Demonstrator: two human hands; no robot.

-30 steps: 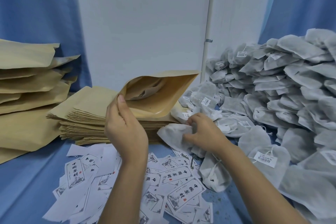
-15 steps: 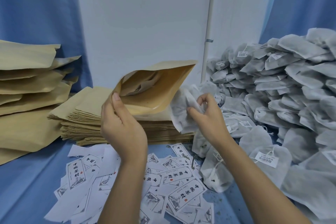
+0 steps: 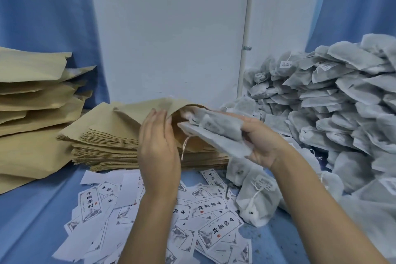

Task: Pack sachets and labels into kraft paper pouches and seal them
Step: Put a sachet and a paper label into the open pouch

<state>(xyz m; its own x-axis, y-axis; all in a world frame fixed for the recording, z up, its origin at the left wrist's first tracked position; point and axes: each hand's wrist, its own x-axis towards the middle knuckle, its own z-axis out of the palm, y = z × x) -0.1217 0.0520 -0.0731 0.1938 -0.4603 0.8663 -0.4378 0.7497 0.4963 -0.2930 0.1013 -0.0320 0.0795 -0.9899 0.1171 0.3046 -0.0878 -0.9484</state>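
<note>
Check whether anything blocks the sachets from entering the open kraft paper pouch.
Nothing visible blocks them. The sachets in the right hand are at the mouth of the kraft paper pouch, which the left hand holds open.

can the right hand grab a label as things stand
Probably not yet: the right hand is full, its fingers gripping sachets at the kraft pouch mouth. The labels lie uncovered just below it.

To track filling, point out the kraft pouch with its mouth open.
The kraft pouch raised at the left hand, mouth gaping toward the sachets in the right hand. The others rest unheld in the stack or the left pile.
</note>
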